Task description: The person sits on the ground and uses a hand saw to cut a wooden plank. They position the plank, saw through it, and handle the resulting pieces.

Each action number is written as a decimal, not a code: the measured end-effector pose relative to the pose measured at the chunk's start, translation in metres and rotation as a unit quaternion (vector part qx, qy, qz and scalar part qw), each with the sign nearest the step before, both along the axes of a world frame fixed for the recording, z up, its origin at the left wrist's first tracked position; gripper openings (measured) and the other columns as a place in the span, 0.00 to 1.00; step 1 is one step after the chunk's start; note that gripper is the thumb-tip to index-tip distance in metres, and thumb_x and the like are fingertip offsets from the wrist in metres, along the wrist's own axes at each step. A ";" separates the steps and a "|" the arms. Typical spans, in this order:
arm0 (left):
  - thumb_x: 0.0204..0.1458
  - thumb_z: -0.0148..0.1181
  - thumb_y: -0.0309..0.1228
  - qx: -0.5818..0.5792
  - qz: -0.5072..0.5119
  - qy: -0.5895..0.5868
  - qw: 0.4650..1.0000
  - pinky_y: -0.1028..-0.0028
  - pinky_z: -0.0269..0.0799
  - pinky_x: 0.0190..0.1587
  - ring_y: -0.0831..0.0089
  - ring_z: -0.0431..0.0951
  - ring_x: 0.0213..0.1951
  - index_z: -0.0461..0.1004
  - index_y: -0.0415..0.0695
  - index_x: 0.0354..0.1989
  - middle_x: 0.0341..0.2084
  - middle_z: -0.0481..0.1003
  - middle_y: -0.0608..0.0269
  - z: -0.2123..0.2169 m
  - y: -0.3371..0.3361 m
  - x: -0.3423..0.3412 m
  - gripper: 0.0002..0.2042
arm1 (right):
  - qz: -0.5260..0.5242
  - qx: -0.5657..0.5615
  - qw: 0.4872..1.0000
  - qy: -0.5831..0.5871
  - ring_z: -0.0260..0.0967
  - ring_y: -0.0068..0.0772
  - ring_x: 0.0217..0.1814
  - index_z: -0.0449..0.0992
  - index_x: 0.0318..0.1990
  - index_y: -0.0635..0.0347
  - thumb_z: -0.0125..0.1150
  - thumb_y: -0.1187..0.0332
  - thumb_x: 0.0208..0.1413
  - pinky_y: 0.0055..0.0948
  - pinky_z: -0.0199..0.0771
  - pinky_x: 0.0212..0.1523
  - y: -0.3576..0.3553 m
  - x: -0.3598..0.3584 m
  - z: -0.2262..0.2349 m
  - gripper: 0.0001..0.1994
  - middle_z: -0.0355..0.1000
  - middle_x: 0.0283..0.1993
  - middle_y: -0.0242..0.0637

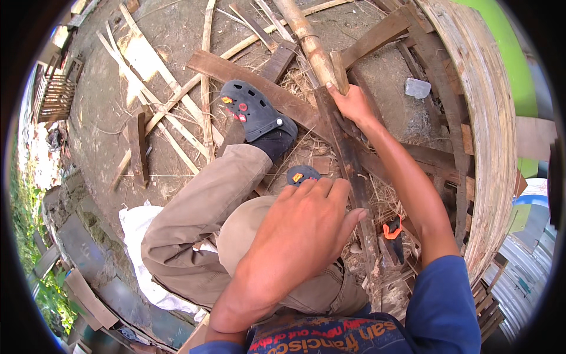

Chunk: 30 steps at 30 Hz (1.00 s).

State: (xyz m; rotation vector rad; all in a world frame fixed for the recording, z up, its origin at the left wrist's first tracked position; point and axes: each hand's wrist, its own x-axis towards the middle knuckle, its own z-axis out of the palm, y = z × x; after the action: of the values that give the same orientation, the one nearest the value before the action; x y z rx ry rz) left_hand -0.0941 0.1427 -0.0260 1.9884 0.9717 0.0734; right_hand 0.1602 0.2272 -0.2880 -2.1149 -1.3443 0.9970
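My right hand [352,105] reaches forward and grips a dark wooden plank [346,156] where a thick bamboo pole [308,42] crosses it. My left hand [303,227] rests open on my bent knee, fingers spread over the khaki trousers [200,206]. My left foot in a dark grey clog [252,109] presses on a long brown board [253,82]. The toe of the other clog [302,174] shows just beyond my left fingers.
Split bamboo strips [159,100] lie scattered on the dirt ground at left. A large curved bamboo frame [486,135] rises at right. An orange-handled tool [393,231] lies among wood scraps near my right elbow. A grey stone [417,88] and a white sack [138,227] are nearby.
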 end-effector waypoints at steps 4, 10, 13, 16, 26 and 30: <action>0.61 0.58 0.42 0.002 0.029 -0.028 0.999 0.56 0.71 0.46 0.49 0.77 0.42 0.72 0.37 0.47 0.37 0.77 0.46 -0.003 0.002 -0.010 0.19 | 0.028 -0.050 0.980 0.192 0.61 0.17 0.21 0.69 0.36 0.58 0.56 0.50 0.68 0.25 0.64 0.21 -0.007 0.017 0.014 0.19 0.60 0.20 0.23; 0.61 0.58 0.43 0.002 0.042 -0.030 0.999 0.57 0.71 0.47 0.49 0.77 0.42 0.71 0.37 0.48 0.37 0.77 0.46 -0.010 0.001 -0.021 0.20 | 0.054 -0.082 0.987 0.128 0.66 0.22 0.21 0.76 0.43 0.67 0.59 0.51 0.66 0.31 0.67 0.23 0.006 0.017 0.006 0.22 0.69 0.21 0.31; 0.60 0.59 0.43 -0.002 0.037 -0.028 0.999 0.57 0.71 0.47 0.49 0.77 0.42 0.71 0.37 0.48 0.37 0.77 0.45 -0.010 0.002 -0.021 0.20 | 0.148 -0.044 0.988 0.006 0.72 0.29 0.25 0.77 0.42 0.68 0.59 0.49 0.65 0.36 0.72 0.29 0.038 0.009 0.004 0.24 0.72 0.23 0.39; 0.60 0.58 0.43 -0.024 0.021 -0.025 0.999 0.58 0.71 0.48 0.48 0.77 0.43 0.71 0.37 0.49 0.38 0.77 0.44 -0.004 0.004 -0.016 0.20 | 0.153 -0.106 0.982 -0.023 0.76 0.35 0.30 0.77 0.42 0.68 0.59 0.48 0.64 0.39 0.74 0.34 0.068 -0.002 0.015 0.25 0.76 0.27 0.44; 0.60 0.59 0.42 -0.009 0.022 -0.041 0.999 0.55 0.72 0.46 0.47 0.77 0.43 0.72 0.36 0.48 0.39 0.78 0.45 0.003 -0.010 -0.009 0.19 | -0.004 0.091 0.994 0.057 0.72 0.30 0.19 0.77 0.33 0.67 0.60 0.46 0.63 0.35 0.70 0.22 0.099 0.004 -0.004 0.26 0.72 0.19 0.37; 0.60 0.59 0.42 -0.017 0.050 -0.052 0.997 0.54 0.72 0.46 0.45 0.78 0.43 0.73 0.36 0.48 0.39 0.78 0.45 0.003 -0.011 -0.015 0.19 | 0.004 -0.004 0.994 0.112 0.64 0.26 0.14 0.76 0.35 0.65 0.60 0.48 0.64 0.32 0.65 0.17 0.046 0.010 0.019 0.24 0.65 0.16 0.30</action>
State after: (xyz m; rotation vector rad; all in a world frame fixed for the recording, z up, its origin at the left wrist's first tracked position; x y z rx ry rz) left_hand -0.1089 0.1313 -0.0228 1.8860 0.9977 0.2129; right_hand 0.1703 0.2731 -0.2687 -1.9376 -1.2406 1.2056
